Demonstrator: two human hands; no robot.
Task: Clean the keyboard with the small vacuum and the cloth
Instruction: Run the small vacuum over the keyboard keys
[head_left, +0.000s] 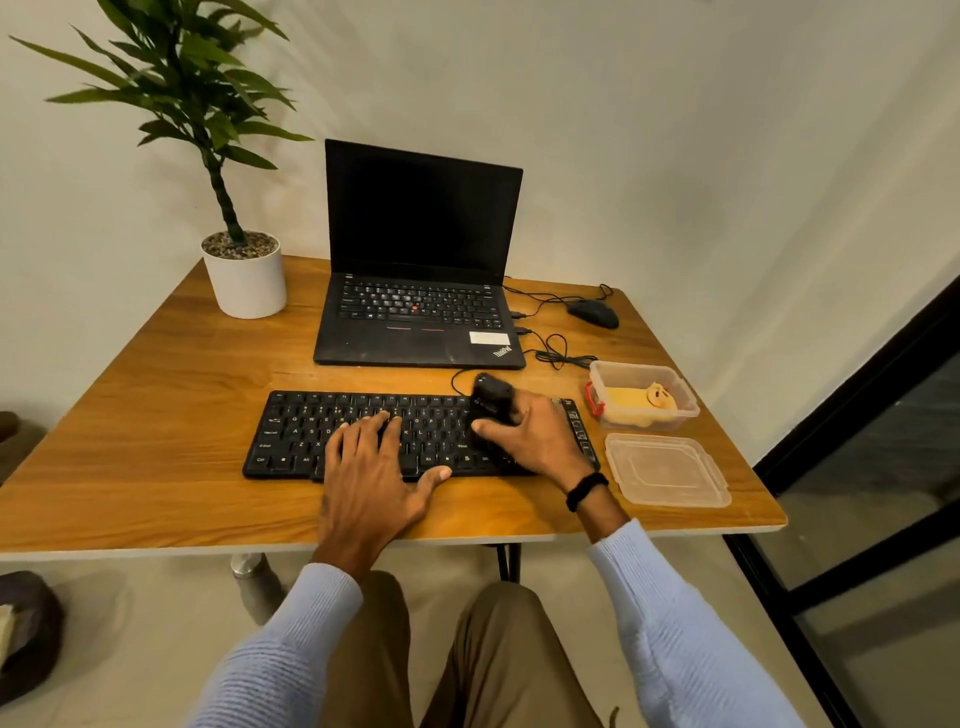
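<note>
Right hand (540, 441) grips the small vacuum (491, 402) right of centre on the keyboard (291, 436); flat, open left hand (371, 467) steadies it. Best sweep slowly, row by row.

A single head-worn wide-angle camera looks forward and down onto the table (156, 415).

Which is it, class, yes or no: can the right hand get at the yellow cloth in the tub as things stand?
Probably not yet. The right hand grips the small vacuum on the keyboard, so it is full. The way is free: the tub beside it stands open, with the cloth uncovered.
</note>
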